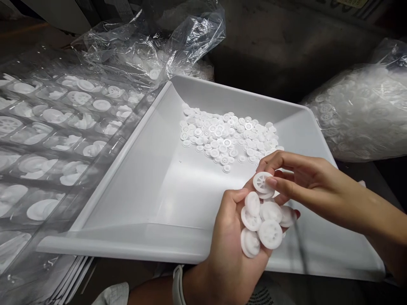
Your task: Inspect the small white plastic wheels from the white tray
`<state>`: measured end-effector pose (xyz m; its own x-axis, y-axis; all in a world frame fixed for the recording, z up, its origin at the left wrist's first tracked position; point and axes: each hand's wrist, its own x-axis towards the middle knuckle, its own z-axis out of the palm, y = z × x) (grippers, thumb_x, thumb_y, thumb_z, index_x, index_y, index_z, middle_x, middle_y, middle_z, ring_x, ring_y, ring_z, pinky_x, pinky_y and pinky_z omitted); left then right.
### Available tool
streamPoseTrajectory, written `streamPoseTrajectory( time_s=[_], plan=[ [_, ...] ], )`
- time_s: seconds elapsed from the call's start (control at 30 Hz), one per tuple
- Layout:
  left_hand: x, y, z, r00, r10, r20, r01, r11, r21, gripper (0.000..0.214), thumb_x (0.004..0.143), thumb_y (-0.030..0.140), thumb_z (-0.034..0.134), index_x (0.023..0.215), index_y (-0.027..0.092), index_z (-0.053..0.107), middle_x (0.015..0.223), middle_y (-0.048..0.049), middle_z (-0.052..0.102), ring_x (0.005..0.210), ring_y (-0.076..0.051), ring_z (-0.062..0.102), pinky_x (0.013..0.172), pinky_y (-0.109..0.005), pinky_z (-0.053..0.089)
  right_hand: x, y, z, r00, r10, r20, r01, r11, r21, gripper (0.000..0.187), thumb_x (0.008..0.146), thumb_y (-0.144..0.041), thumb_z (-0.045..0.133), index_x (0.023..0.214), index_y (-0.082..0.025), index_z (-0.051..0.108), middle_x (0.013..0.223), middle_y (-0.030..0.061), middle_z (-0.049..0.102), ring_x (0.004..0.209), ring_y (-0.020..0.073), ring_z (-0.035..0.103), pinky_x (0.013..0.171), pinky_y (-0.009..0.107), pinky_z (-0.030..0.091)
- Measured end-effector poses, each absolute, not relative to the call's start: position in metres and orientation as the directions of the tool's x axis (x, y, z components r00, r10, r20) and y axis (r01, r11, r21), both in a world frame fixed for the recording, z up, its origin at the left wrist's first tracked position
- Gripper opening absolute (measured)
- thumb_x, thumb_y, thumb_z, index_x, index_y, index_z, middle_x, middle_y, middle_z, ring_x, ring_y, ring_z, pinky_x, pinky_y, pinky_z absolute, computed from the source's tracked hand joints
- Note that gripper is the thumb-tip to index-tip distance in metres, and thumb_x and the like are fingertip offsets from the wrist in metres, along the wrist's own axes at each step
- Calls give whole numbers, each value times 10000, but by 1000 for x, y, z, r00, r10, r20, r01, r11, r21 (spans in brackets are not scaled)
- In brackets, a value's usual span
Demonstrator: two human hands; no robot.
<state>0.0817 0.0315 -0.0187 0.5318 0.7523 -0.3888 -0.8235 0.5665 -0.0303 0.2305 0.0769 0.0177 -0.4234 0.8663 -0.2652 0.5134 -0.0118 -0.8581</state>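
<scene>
My left hand (232,241) is cupped palm up over the near right part of a white tray (127,203). In its palm lies a small heap of white plastic wheels (270,234), several of them, some with a toothed rim or spokes. Coming in from the right, my right hand (295,178) pinches one spoked white wheel (262,182) between thumb and fingers, just above the heap. Another wheel sits directly under it. Toward the tray's far side spreads a loose pile of similar small white wheels (222,135).
Along the left stands a clear plastic compartment tray (38,169) with white parts in its pockets. Behind it lies an open clear bag (143,51) of white parts. A full clear bag (365,110) rests at the right. Stacked sheets (68,279) show at the lower left.
</scene>
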Motion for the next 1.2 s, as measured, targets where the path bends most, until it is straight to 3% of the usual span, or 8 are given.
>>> streamPoseTrajectory(
  time_s=[0.17,0.37,0.57,0.83,1.1,1.2],
  plan=[
    [82,32,-17,526,765,-371,-824,566,1,280,901,329,480,1039,209,693,972,-40,696,1089,-235,632,1025,-378,439,228,69,13,-346,887,-305,485,-109,-867,189,934,-424,605,878,-245,589,999,-4,639,867,159,629,658,228,566],
    [82,31,-15,545,767,-339,-823,567,-39,388,917,318,406,1201,215,650,1187,-74,683,1212,-256,583,1054,-407,426,240,65,10,-420,868,-264,555,16,-832,261,876,-419,688,1098,-314,602,1067,-12,629,908,156,645,700,197,587],
    [82,32,-18,560,736,-381,-806,591,-42,421,903,337,457,1288,233,592,1201,-81,691,1219,-259,587,1062,-431,430,242,63,9,-387,875,-291,573,-19,-820,212,879,-450,673,1029,-307,630,1093,-6,618,978,196,647,743,235,589],
    [83,34,-19,502,764,-406,-836,548,-2,426,916,312,448,1318,228,559,1306,-60,642,1287,-245,529,1095,-390,406,256,63,4,-424,905,3,579,274,-768,232,852,-344,719,1066,-301,639,1156,13,574,1085,202,566,796,236,578],
    [86,36,-19,474,763,-438,-810,573,122,480,872,296,415,1326,217,552,1216,-38,687,1249,-257,561,1049,-422,447,253,55,-2,-390,913,121,593,350,-725,178,886,-324,679,1049,-266,640,1145,-1,602,1123,219,563,843,310,552],
    [86,37,-18,492,755,-433,-781,602,162,501,882,280,365,1354,213,520,1233,-45,679,1185,-238,610,994,-382,486,255,24,14,-221,965,139,685,255,-682,232,934,-302,595,1163,-297,556,1239,5,552,1189,255,528,953,404,506]
  ],
)
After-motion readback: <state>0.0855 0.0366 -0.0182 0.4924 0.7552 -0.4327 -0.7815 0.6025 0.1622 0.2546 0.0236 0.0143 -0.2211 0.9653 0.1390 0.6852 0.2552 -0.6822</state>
